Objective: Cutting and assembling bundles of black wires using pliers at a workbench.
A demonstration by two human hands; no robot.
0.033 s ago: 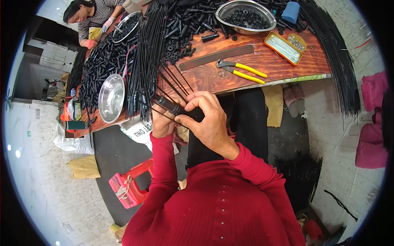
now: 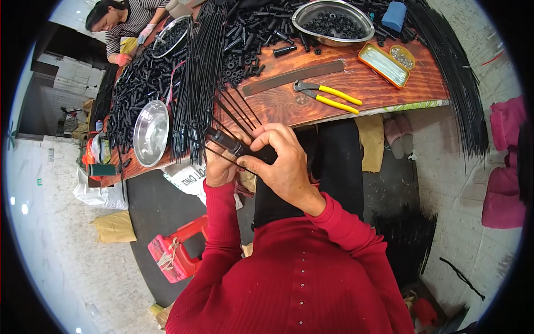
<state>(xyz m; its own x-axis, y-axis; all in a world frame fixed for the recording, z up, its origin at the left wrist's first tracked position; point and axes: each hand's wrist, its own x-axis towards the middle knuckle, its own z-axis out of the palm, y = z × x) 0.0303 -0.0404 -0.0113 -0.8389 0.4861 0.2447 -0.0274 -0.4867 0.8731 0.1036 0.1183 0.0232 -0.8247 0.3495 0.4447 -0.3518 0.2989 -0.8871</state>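
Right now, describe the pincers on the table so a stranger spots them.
Find the brown wooden table, near its edge beyond the right hand. Just on the near side of the flat dark strip lie the pincers, set apart by two bright yellow handles.

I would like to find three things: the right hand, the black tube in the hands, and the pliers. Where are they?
Right hand [image 2: 286,170]: head view, back of the hand.
Black tube [image 2: 227,142]: head view, its side.
Pliers [image 2: 338,94]: head view, upper yellow handle.
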